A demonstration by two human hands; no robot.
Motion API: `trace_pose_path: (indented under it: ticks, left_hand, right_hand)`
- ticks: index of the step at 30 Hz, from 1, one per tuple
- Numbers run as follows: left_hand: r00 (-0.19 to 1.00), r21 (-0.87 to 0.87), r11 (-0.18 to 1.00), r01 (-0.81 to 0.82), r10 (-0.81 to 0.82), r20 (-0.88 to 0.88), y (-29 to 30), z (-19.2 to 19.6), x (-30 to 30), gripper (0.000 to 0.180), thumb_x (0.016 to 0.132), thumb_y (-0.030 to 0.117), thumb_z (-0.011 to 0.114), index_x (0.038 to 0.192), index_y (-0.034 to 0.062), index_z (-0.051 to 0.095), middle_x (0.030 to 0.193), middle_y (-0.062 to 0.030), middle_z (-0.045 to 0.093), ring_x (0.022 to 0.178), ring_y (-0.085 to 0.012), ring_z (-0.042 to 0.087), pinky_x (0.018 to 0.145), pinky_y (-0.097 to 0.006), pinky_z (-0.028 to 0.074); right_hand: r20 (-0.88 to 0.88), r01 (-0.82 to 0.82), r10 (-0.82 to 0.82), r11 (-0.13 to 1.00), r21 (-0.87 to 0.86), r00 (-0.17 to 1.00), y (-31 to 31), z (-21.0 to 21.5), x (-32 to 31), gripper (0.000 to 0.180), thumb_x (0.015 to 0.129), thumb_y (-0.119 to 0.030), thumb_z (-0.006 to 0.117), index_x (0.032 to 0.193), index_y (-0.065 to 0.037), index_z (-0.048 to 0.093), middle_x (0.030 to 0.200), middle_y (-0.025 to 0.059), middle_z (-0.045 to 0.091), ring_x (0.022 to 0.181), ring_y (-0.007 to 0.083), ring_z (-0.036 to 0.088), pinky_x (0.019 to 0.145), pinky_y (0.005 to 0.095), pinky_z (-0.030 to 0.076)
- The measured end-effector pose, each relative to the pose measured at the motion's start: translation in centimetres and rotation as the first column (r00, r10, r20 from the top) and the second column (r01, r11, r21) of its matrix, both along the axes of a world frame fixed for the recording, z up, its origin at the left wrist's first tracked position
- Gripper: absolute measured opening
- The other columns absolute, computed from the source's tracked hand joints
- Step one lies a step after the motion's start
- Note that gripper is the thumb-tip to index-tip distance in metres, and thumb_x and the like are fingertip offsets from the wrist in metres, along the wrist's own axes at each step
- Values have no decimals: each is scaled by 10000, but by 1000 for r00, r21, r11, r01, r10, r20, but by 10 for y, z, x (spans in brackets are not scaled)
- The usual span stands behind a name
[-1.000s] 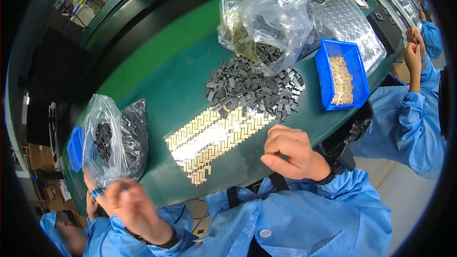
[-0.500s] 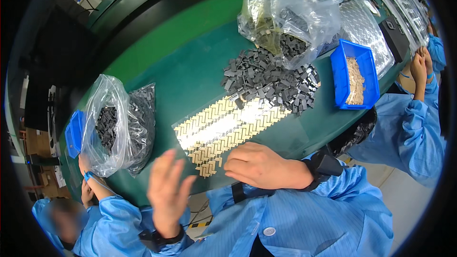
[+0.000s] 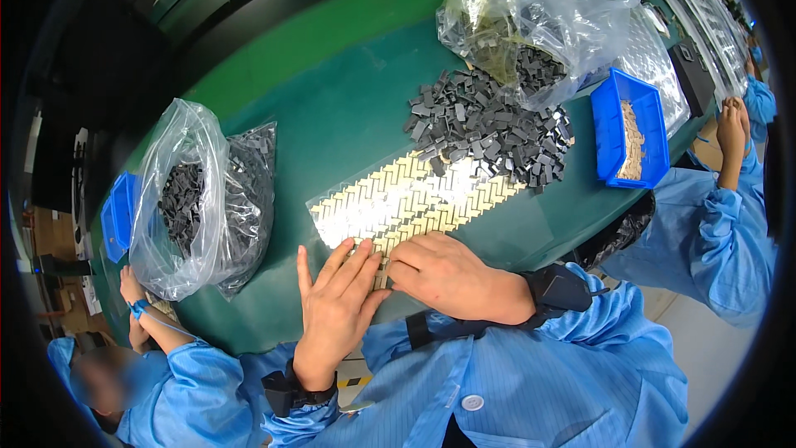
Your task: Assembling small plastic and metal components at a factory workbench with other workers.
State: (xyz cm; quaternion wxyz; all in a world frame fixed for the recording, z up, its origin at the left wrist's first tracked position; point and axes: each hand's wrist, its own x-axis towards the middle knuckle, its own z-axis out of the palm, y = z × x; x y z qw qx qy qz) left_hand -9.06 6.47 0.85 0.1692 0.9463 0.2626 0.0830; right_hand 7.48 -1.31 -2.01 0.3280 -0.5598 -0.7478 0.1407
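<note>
A clear sheet (image 3: 456, 214) covered with rows of small tan L-shaped pieces lies slantwise on the green table, glare whitening its middle. My left hand (image 3: 336, 307) rests with fingers stretched and spread over its near-left end. Close beside it, my right hand (image 3: 452, 278) has its fingers curled and pressed together at the sheet's near edge. Whatever they pinch is hidden. Touching the far right of the sheet is a loose heap of small dark grey rectangular blocks (image 3: 489, 129).
Behind the heap lies a clear plastic bag (image 3: 572, 25) spilling similar blocks. A blue bin (image 3: 609, 137) with tan pieces stands right. On the left are another bag of dark blocks (image 3: 186, 207) and a blue bin (image 3: 118, 216). Co-workers in blue sit on both sides.
My left hand has come down from the air and moved right onto the sheet, near my right hand. My right hand stays by the near edge. The view has shifted slightly.
</note>
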Motion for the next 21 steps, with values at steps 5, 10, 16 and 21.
trace_pose_path:
  ticks: [5,10,16,21]
  left_hand:
    - [1000,21,1000,20,-20,14,2,-2,-1,433,643,167,709,1048,65,595,1140,-50,560,1110,-231,482,1003,-579,135]
    - [1000,26,1000,4,-5,24,1,-1,0,477,595,149,738,1044,79,593,1134,-40,569,1100,-236,491,1024,-540,137]
    - [1000,-72,997,-11,12,9,7,3,0,507,562,135,756,1038,83,589,1159,-37,543,1128,-246,467,1018,-548,133]
    - [999,-109,994,12,-6,48,13,7,3,462,556,131,750,991,67,611,1161,-101,495,1129,-301,444,1000,-549,165]
  right_hand:
    - [-41,9,-9,1000,7,999,2,-1,-1,135,661,-85,583,771,-23,536,769,74,488,727,235,516,647,333,427]
    - [-81,1,-1,1000,-4,997,2,3,1,123,665,-77,583,762,-19,536,747,83,477,696,242,514,632,338,433]
    - [-107,74,-67,995,70,992,-2,12,15,102,705,-46,596,790,-7,555,802,101,544,709,248,552,623,333,450]
    - [-224,302,-248,918,257,943,-14,32,44,120,687,-28,639,782,-29,565,793,65,555,685,240,547,605,333,433]
